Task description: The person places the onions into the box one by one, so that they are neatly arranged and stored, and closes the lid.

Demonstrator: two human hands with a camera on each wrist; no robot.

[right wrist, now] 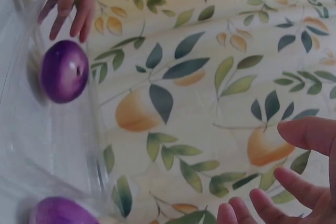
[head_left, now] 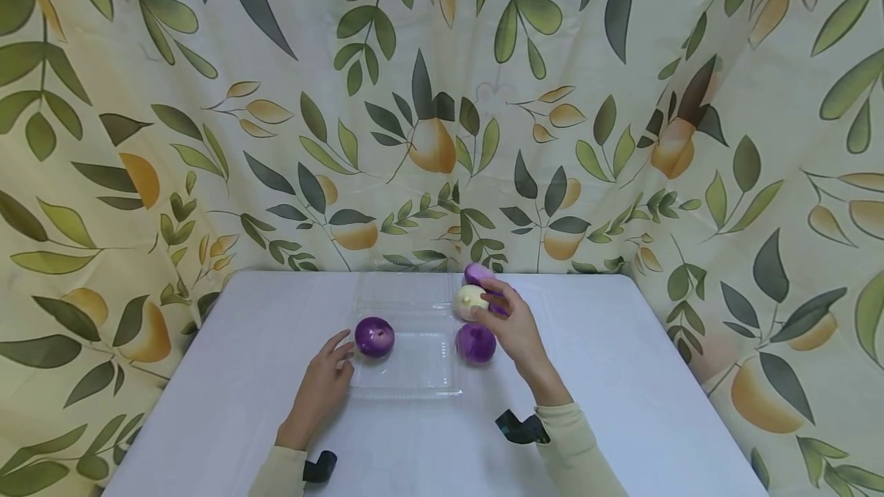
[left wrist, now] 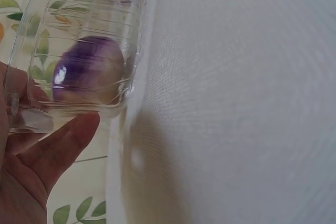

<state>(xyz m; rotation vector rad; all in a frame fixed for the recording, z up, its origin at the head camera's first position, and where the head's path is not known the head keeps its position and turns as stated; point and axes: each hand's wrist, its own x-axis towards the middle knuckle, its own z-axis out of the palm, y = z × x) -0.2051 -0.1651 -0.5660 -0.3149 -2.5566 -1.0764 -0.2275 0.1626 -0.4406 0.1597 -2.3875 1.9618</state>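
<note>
While the left hand (head_left: 320, 390) rests on the worktop (head_left: 621, 374) w/ fingers (head_left: 338, 345) relaxed & spread, touching the left edge of a clear plastic clamshell tray (head_left: 414, 374), the right hand (head_left: 518, 328) reaches over the tray's right side w/ fingers (head_left: 499, 296) loosely curled by a white onion (head_left: 468, 301); can't tell if they actually pinch it or just touch. Three purple onions are round & glossy: one (head_left: 374, 337) sits at the tray's left end just beside the left fingertips, one (head_left: 476, 343) at the right end under the right hand, one (head_left: 478, 274) farther back, partly hidden behind the white one & the fingers. Tray is see-through, lid open toward the back, edges hard to make out vs the pale worktop. Left wrist view: purple onion (left wrist: 86, 77) blurred thru the ribbed tray wall (left wrist: 79, 19), palm cut off at the corner. Right wrist view: only fingertips (right wrist: 294, 192) show, apart, w/ the leaf-print curtain (right wrist: 210, 77) behind them; the nearer purple onion (right wrist: 58, 211) is cut off by the bottom edge. Both sleeves pale, a dark strap at each wrist.
</note>
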